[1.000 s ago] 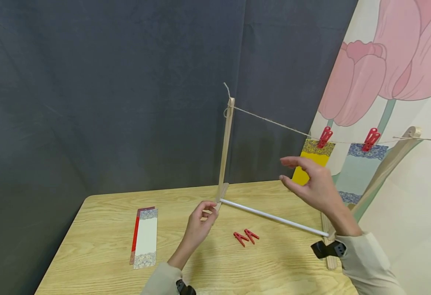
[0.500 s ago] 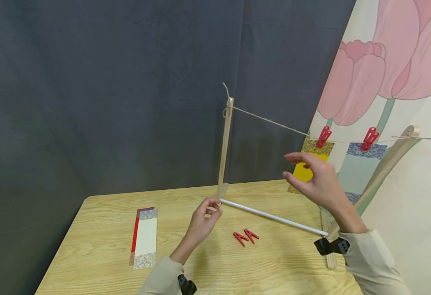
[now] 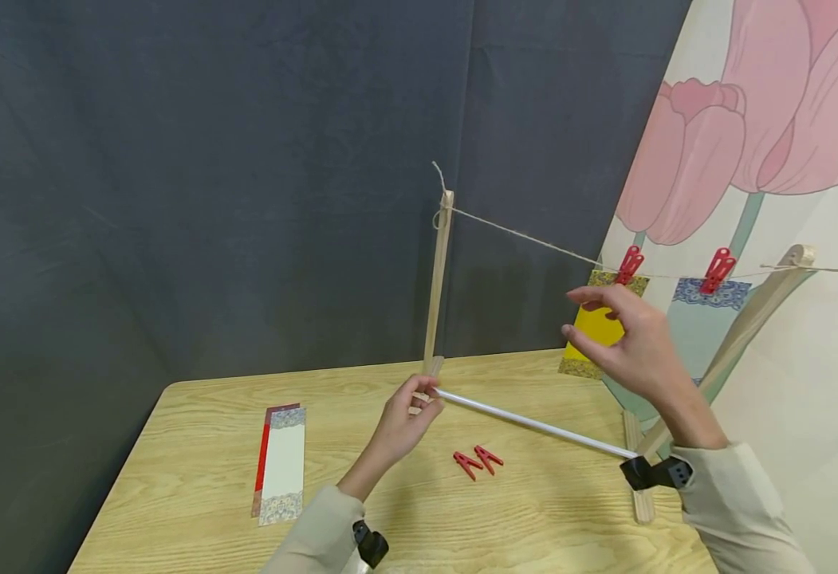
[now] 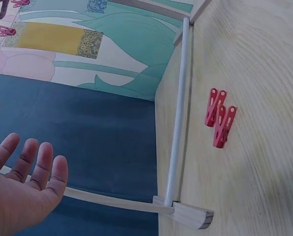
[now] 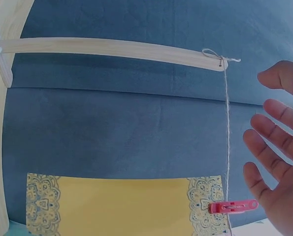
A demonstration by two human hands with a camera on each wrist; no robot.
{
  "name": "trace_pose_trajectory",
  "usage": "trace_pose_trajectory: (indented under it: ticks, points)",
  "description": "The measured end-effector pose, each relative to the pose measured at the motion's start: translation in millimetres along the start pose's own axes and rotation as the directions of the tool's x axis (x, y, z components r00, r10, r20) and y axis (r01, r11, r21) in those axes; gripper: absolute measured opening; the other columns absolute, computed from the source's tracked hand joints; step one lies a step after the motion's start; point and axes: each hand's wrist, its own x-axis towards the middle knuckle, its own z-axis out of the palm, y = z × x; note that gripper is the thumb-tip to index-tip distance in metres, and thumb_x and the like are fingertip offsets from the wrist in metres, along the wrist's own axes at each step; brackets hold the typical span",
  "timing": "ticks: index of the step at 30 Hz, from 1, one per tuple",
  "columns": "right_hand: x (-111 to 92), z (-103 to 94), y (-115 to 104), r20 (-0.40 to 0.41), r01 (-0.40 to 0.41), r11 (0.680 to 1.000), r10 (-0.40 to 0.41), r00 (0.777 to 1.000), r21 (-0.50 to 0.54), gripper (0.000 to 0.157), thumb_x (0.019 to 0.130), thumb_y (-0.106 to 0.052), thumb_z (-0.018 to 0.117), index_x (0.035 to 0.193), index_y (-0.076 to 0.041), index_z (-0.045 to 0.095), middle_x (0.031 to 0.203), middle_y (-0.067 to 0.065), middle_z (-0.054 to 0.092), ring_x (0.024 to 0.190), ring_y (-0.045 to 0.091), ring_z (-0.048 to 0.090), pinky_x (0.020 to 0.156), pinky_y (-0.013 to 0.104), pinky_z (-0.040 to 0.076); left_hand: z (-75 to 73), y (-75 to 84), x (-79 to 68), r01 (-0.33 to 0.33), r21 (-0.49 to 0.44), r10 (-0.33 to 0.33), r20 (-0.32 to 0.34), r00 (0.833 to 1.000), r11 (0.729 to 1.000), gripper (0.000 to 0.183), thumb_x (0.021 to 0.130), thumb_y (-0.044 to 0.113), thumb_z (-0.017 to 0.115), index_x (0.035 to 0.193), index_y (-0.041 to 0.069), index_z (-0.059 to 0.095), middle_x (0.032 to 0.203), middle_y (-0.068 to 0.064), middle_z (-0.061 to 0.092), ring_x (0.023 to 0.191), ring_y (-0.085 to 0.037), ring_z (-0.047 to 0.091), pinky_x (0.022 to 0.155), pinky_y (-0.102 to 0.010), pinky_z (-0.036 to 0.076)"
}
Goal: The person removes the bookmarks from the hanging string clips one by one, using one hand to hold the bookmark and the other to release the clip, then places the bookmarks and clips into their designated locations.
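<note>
The left hand (image 3: 407,416) is held relaxed, nothing grasped; whether the white rod (image 3: 533,422), whose long axis is slanted rightward from it, is touched cannot be told. Two red pegs (image 3: 489,458) are laid on the tabletop (image 3: 548,510) to its right; to its left a red card (image 3: 261,458) is mostly hidden beneath a white card (image 3: 284,458). The right hand (image 3: 637,347) is likewise unfilled, thumb and fingers parted. Beyond it, a yellow card (image 5: 124,206), partly covered in the head view, is hung lengthwise downward from a cord (image 5: 228,132), beside a pale blue card (image 3: 698,327).
</note>
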Motion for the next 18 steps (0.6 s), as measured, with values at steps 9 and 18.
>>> trace_pose_trajectory:
  ticks: [9, 18]
  points:
    - [4, -7.7, 2, -0.015, 0.006, 1.0, -0.006, 1.0, -0.002, 0.044, 0.067, -0.006, 0.075, 0.108, -0.007, 0.059, 0.104, 0.002, 0.059, 0.091, 0.016, 0.051, 0.077, 0.02, 0.036, 10.1, -16.1, 15.1, -0.03, -0.01, 0.03, -0.004, 1.0, 1.0, 0.025, 0.085, 0.02, 0.058, 0.109, 0.013, 0.054, 0.096, -0.004, 0.055, 0.081, -0.013, 0.054, 0.07, -0.033, 0.047]
    - [7, -16.9, 3, -0.04, -0.005, 1.0, 0.004, 0.999, -0.009, 0.045, 0.067, -0.006, 0.075, 0.11, -0.008, 0.06, 0.103, 0.003, 0.06, 0.093, 0.018, 0.052, 0.081, 0.016, 0.037, 14.5, -10.2, 21.3, -0.037, -0.015, 0.037, -0.003, 0.999, 0.999, 0.026, 0.085, 0.019, 0.058, 0.111, 0.014, 0.053, 0.097, 0.0, 0.055, 0.082, -0.016, 0.053, 0.071, -0.034, 0.046]
